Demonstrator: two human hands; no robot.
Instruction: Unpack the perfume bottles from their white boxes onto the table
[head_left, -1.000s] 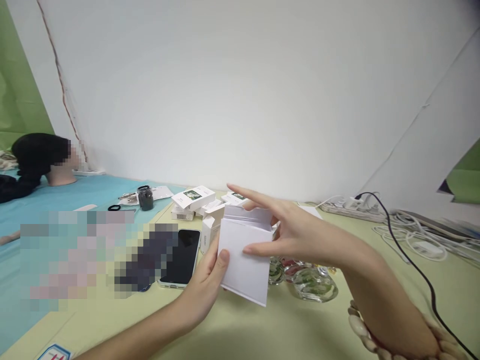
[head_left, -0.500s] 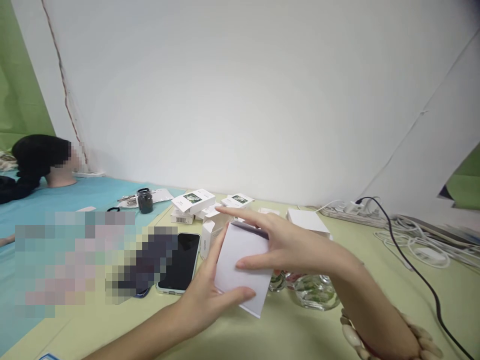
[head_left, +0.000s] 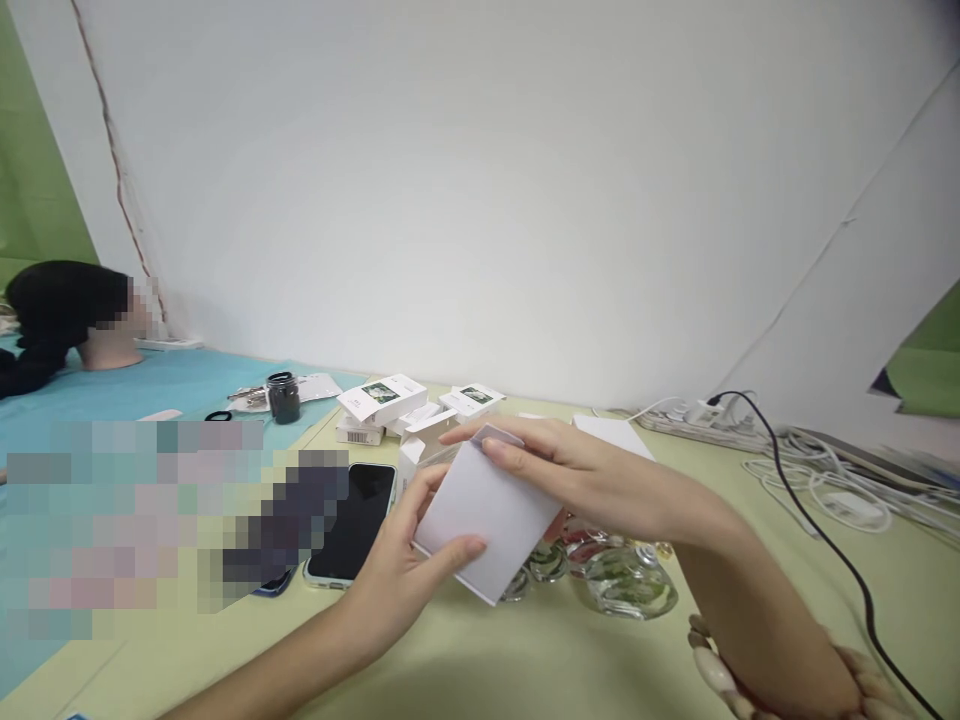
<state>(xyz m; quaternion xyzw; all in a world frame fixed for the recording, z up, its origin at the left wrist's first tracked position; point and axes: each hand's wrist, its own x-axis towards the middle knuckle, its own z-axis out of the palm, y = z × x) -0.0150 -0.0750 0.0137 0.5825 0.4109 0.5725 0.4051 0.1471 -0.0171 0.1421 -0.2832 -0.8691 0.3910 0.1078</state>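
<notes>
A plain white box (head_left: 484, 515) is held tilted above the table between both hands. My left hand (head_left: 405, 560) wraps its lower left side, thumb across the near face. My right hand (head_left: 551, 470) grips the upper right end, with the thumb on the face and the fingers behind the top edge. Just behind the held box stands an open white carton (head_left: 427, 443), partly hidden. Glass bottles with green inside (head_left: 630, 580) lie to the right, under my right forearm; some of them are covered by the box.
White boxes with pictures (head_left: 384, 397) are piled at the back. A black-screened phone (head_left: 358, 525) lies left of my left hand. A dark jar (head_left: 283, 398) and a mannequin head (head_left: 75, 310) are on the blue cloth. A black cable (head_left: 817, 540) and power strip (head_left: 682, 425) are at right.
The white box has turned clockwise, its top leaning right. My right thumb has shifted from the middle of its face up to the top edge. The view has moved slightly.
</notes>
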